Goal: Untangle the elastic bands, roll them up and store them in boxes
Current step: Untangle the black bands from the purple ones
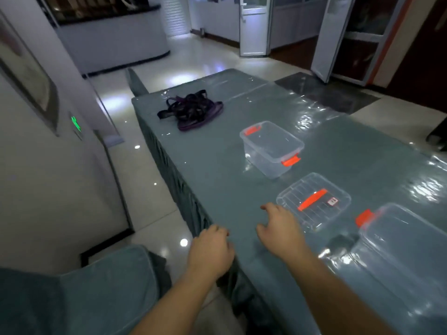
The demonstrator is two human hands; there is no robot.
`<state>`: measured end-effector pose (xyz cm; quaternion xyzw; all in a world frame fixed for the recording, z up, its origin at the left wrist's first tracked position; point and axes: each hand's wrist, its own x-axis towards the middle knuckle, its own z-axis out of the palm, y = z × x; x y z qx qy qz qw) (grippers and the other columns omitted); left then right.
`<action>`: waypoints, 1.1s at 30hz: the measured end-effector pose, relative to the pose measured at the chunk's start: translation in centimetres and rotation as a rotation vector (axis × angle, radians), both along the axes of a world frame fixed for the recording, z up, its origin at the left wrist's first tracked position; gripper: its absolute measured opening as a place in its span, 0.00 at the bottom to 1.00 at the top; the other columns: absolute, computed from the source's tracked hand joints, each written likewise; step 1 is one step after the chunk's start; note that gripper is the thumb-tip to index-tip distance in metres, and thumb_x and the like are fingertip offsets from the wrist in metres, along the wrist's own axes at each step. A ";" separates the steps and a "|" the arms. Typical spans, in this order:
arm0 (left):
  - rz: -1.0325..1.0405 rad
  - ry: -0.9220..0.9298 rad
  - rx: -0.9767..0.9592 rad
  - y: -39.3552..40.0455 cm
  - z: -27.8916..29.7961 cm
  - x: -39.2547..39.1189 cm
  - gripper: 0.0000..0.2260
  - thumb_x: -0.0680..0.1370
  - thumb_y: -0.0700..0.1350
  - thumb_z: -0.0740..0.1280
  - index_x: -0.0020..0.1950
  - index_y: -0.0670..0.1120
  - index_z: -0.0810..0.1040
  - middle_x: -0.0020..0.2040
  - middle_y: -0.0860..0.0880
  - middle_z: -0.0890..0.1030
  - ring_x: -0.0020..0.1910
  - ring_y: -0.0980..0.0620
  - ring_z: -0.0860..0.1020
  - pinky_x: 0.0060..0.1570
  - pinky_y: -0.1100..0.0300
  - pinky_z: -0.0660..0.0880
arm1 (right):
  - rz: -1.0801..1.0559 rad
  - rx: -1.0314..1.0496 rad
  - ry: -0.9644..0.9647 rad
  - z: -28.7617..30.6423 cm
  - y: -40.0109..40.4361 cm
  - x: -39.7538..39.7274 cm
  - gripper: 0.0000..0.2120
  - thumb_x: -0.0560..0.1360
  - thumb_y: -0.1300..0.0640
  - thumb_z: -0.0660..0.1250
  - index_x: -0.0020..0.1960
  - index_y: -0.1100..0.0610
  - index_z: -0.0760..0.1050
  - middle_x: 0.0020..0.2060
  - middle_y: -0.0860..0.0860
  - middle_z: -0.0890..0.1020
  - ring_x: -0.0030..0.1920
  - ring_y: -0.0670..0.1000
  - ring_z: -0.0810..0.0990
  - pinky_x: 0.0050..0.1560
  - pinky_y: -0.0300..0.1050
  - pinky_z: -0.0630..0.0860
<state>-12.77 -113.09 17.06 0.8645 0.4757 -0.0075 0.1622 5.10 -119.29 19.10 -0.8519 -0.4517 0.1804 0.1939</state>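
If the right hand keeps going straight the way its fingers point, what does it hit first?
The right hand points up the table toward the far left. The cloth ahead looks bare; the first thing in that line is probably the tangle of elastic bands. The open box seems just right of it, though depth is unclear.

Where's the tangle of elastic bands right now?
In the head view the elastic bands lie in a heap at the far left of the table, beyond the open clear box, out of both hands' grasp.
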 end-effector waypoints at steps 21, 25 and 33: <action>0.254 -0.050 0.071 23.9 -1.6 -5.9 0.14 0.80 0.54 0.63 0.63 0.51 0.76 0.61 0.51 0.79 0.58 0.48 0.78 0.59 0.49 0.76 | 0.279 -0.152 0.080 -4.2 25.9 -6.0 0.27 0.79 0.50 0.65 0.77 0.51 0.67 0.73 0.53 0.73 0.72 0.59 0.70 0.70 0.56 0.70; 0.279 -0.108 0.064 30.7 -1.5 -10.1 0.16 0.81 0.55 0.64 0.66 0.52 0.76 0.62 0.51 0.78 0.57 0.49 0.78 0.57 0.51 0.77 | 0.313 -0.107 0.017 -2.4 33.7 -9.3 0.25 0.79 0.48 0.66 0.74 0.52 0.70 0.68 0.54 0.76 0.68 0.59 0.74 0.67 0.56 0.74; 0.282 -0.062 0.032 41.8 -2.5 -15.6 0.16 0.82 0.55 0.64 0.68 0.50 0.76 0.62 0.50 0.78 0.57 0.49 0.77 0.57 0.52 0.78 | 0.317 -0.048 -0.003 0.4 45.4 -13.2 0.26 0.79 0.51 0.67 0.76 0.53 0.69 0.69 0.54 0.76 0.69 0.59 0.73 0.70 0.56 0.72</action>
